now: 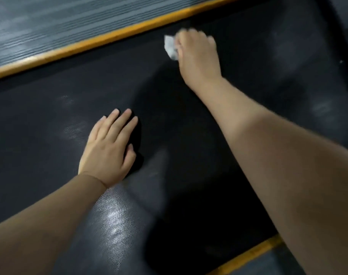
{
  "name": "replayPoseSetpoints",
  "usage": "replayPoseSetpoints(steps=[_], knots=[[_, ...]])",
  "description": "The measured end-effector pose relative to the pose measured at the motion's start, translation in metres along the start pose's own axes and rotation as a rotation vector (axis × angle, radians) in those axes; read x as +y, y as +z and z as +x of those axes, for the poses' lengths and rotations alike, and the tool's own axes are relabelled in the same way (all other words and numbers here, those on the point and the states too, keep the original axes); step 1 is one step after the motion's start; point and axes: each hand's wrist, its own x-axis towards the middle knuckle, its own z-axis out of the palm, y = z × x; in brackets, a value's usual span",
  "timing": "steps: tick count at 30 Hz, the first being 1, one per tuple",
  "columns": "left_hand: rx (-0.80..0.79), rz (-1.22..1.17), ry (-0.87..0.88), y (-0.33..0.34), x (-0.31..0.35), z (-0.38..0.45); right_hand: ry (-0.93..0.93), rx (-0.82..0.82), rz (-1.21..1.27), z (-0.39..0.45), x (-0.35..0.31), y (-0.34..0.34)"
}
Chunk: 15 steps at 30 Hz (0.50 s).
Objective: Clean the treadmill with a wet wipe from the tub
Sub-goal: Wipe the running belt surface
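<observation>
Right hand [197, 54] reaches far across the treadmill belt [50, 120], fingers curled round a bunched white wet wipe [170, 47] pressed to the belt near the yellow edge strip [109, 37]. Left hand [109, 147] lies flat on the belt, fingers straight, bracing. Wipe looks soft, light, limp; likely best held wadded under the fingertips, since the textured belt may drag and roll it.

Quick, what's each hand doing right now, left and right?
Left hand: open, fingers straight, flat on the treadmill belt.
Right hand: gripping a crumpled white wet wipe against the belt.
</observation>
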Motion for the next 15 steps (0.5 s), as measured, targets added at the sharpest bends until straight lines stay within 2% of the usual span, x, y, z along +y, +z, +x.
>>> replayPoseSetpoints(steps=[3,7,9,12,13,15], knots=[[-0.038,0.03,-0.008,-0.001,0.002,0.001,0.12,-0.019,0.123,-0.126,0.019,0.003],[-0.047,0.057,-0.011,0.0,0.002,0.001,0.38,-0.214,0.229,-0.32,0.027,-0.02],[-0.049,0.063,-0.004,0.0,0.002,0.001,0.421,-0.278,0.23,-0.369,0.023,-0.033],[-0.026,0.055,-0.015,0.0,0.003,0.001,0.458,-0.354,0.296,-0.34,0.016,-0.026],[-0.024,0.054,-0.014,0.0,0.003,0.001,0.449,-0.309,0.326,-0.309,0.014,-0.02],[-0.015,0.046,-0.013,0.001,0.004,0.001,0.343,-0.061,0.443,-0.231,0.011,-0.003]])
